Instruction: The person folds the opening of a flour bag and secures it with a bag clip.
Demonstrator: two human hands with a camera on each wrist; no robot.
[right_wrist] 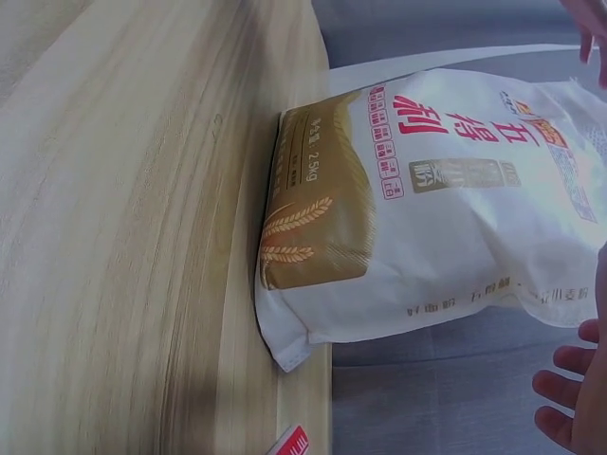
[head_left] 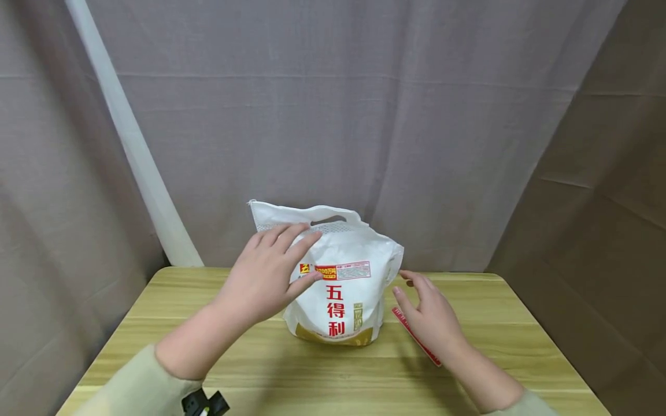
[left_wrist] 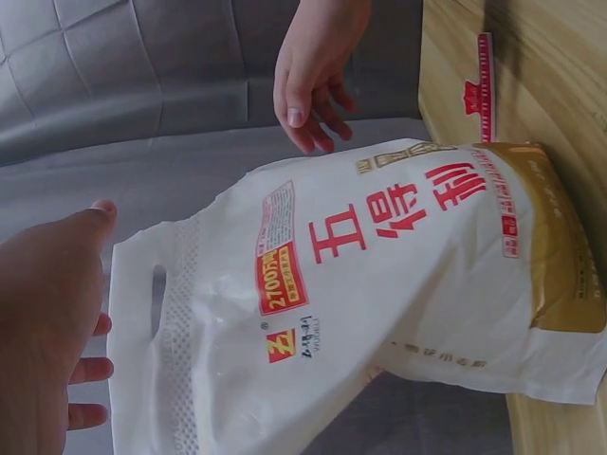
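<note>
Staged recording booth, not a lived-in room: grey-brown cloth backdrop (head_left: pixel 364 115) fills the whole upper frame and wraps both sides, creased in fold lines. White pole (head_left: pixel 135 150) leans at upper left. Small light wood-grain surface (head_left: pixel 494 346) sits low centre, carrying one white flour bag (head_left: pixel 343 283).
</note>
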